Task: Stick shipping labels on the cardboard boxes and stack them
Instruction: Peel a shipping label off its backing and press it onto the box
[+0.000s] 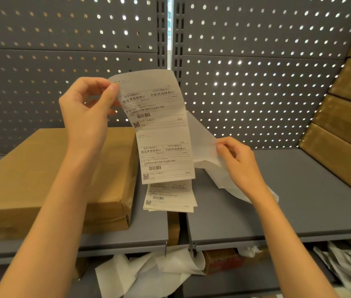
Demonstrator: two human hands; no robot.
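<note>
**Supervisor:** Report the grip and where the label sits

**Operator:** I have the left hand (88, 108) raised in front of the pegboard (256, 61), thumb and fingers pinching the top left corner of the label strip (161, 134). The right hand (238, 160) is lower and off to the right, fingertips pinching the translucent backing paper (202, 143) that is peeling away behind the strip. Both pinches are closed down on paper; neither hand is loose

**Supervisor:** Which way does the strip run from the grip?

**Operator:** It hangs downward and slightly rightward from the left pinch. Its long axis is near vertical, tilted a little, with the printed face toward me and the text reading upright. Two labels are in the air; the folded remainder (170, 196) trails onto the grey shelf (277, 211), near its front edge

**Supervisor:** And the target?

**Operator:** The flat cardboard box (41, 179) lies on the shelf to the left of the strip, directly under my left forearm, its long axis running away from me toward the pegboard. The left hand is plainly the nearer one. I judge the coming move turns on that: the top label has to come free of the backing, then swing left and down onto the box top

**Supervisor:** Anything else noted?

**Operator:** Finished boxes (346, 117) are stacked at the right, leaning. Loose backing scraps (148, 272) lie on the lower shelf. Whether the top label is fully free of its backing, I cannot tell
</note>
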